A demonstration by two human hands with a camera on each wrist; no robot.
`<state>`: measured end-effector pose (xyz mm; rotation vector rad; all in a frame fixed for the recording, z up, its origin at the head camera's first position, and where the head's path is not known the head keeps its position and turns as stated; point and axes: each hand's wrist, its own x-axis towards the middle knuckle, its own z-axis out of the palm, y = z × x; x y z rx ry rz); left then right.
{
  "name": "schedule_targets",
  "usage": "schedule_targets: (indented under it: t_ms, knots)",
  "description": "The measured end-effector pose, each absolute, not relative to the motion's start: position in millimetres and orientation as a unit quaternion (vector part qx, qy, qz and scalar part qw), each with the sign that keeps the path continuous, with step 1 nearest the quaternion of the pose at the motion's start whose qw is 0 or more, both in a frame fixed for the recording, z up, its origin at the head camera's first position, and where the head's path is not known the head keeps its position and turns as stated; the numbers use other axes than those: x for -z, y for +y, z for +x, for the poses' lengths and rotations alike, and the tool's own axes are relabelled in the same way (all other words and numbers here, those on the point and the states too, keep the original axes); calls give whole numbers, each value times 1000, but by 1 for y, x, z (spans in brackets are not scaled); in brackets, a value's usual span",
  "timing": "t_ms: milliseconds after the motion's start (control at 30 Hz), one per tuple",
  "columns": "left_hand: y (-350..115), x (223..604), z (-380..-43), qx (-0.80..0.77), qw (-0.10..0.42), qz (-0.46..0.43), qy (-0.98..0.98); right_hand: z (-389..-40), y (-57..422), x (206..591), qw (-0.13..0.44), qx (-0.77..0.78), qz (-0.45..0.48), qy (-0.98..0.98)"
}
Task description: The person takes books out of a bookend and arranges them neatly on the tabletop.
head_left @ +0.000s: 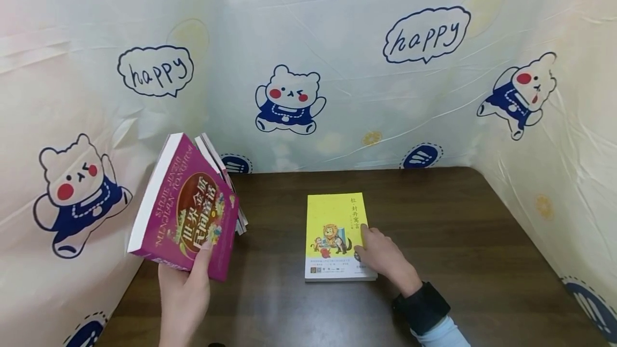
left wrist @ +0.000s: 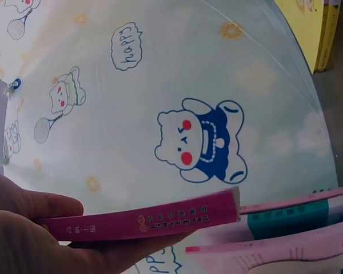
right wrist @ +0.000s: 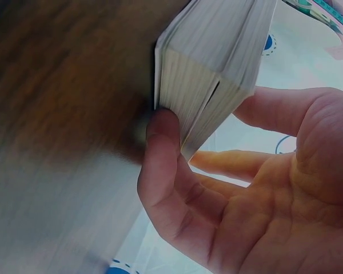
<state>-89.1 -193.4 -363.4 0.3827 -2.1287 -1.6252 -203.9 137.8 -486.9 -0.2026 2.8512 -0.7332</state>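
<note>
In the head view my left hand point(head_left: 185, 296) holds a thick purple book point(head_left: 219, 258) by its lower edge, thumb on the cover. The book is tilted, at the left over the table. Its purple spine point(left wrist: 143, 221) faces the left wrist camera. A yellow book point(head_left: 332, 218) with a lion drawing lies flat mid-table. At its lower right edge is my right hand point(head_left: 385, 253), gripping it with the thumb over the cover. From the right wrist, fingertips point(right wrist: 163, 128) curl around the corner by the white page edges point(right wrist: 197, 74).
Several more books point(head_left: 212, 149) stand partly hidden behind the purple one; their pink and teal spines point(left wrist: 288, 220) show in the left wrist view. The dark wooden table point(head_left: 434, 208) is bordered by a pale printed curtain point(head_left: 337, 31) at the back and sides.
</note>
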Motion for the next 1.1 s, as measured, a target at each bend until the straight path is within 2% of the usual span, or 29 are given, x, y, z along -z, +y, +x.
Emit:
schedule_targets:
  t_ms: [133,300,667,1100]
  knots:
    - [-189,366,-92,619,243,100,-740,-203,137,487,95,249,-69,961]
    - [-186,367,-97,644,247,77,-720,-204,137,488,97,250,-70,961]
    - [-181,367,-107,686,234,60,-686,-203,137,486,103,253,-63,960]
    - [-180,371,-119,670,195,57,-714,-204,137,487,102,248,-62,961]
